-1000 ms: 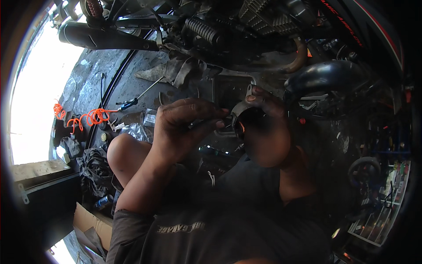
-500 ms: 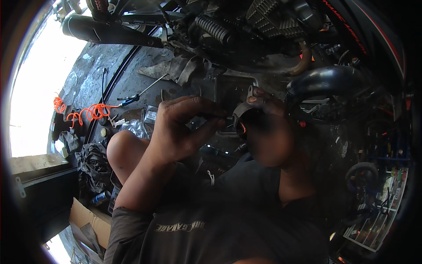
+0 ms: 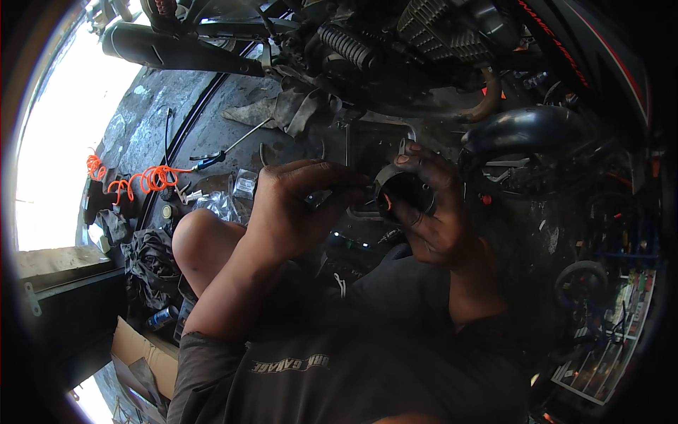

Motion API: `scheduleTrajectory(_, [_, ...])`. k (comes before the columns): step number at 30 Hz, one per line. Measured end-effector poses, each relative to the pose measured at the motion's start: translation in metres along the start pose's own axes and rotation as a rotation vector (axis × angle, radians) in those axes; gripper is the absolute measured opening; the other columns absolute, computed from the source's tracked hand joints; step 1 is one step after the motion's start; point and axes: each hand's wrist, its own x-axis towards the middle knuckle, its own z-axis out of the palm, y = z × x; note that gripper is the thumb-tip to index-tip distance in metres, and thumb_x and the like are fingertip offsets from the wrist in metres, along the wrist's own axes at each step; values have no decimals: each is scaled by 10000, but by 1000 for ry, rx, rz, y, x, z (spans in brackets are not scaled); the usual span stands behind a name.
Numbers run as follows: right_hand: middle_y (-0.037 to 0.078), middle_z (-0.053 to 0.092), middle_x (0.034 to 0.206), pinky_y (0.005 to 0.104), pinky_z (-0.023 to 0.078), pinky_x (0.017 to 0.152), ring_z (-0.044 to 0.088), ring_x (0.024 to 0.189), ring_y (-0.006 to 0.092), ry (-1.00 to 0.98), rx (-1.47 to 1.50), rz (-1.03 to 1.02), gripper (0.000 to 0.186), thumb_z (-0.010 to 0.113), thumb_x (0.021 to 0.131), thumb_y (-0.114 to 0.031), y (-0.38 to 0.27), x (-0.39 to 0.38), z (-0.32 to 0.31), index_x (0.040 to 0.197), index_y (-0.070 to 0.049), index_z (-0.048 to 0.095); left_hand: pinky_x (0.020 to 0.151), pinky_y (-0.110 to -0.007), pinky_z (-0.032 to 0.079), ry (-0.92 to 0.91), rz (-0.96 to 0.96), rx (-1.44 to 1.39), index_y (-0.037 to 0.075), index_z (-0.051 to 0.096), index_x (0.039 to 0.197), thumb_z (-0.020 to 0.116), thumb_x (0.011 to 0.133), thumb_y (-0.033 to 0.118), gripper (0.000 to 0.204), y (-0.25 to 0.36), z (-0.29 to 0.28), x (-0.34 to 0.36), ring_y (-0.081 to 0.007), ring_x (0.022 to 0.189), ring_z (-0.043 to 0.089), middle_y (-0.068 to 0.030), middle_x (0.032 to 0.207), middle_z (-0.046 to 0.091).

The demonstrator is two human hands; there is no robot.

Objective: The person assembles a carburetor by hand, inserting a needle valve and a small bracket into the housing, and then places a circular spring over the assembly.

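Note:
My right hand [image 3: 443,215] grips a dark, ring-shaped metal part [image 3: 386,177] with a small tab on top, held in front of my chest. Its thumb reaches into the opening, near a small orange spot on the inside. The left hand [image 3: 286,208] is at the ring's left side, thumb and forefinger pinched together by its outer wall. What sits between those fingertips is too dark and small to name.
Beyond my hands stands a motorcycle with a spring shock absorber [image 3: 345,46] and a black exhaust muffler [image 3: 180,53]. A blue air blow gun [image 3: 209,161] on an orange coiled hose [image 3: 152,179] lies left, near a grey rag [image 3: 282,113]. A cardboard box [image 3: 152,357] is lower left.
My hands and the ring-shaped part have hardly shifted. The left fingertips remain pinched at the ring's left side, and the right hand keeps its hold.

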Motion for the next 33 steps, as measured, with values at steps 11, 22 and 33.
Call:
scheduleTrajectory(11, [191, 550, 1296, 521, 460, 1025, 525, 1248, 432, -11, -10, -1, 259, 735, 825, -43, -1, -3, 4, 1080, -5, 705, 732, -266, 577, -19, -172, -238, -2, 754, 946, 754, 804, -25, 145, -7, 2, -8, -151, 830, 737, -105, 880, 756])
scheduleTrajectory(22, [238, 524, 1291, 561, 457, 1009, 514, 1248, 455, -45, 209, 8, 458, 831, 657, -124, 2, -3, 6, 1092, -48, 707, 768, -268, 556, -117, -377, -548, -34, 727, 997, 752, 869, 45, 152, -10, -14, -5, -114, 861, 695, -83, 914, 740])
scheduleTrajectory(33, [279, 462, 1328, 536, 468, 997, 482, 1267, 479, -1, 304, -36, 479, 794, 662, -43, -2, -9, 13, 1130, -31, 697, 700, -294, 566, -74, 75, -34, 16, 738, 957, 757, 794, 1, 165, -6, -13, -4, -216, 814, 743, -113, 853, 734])
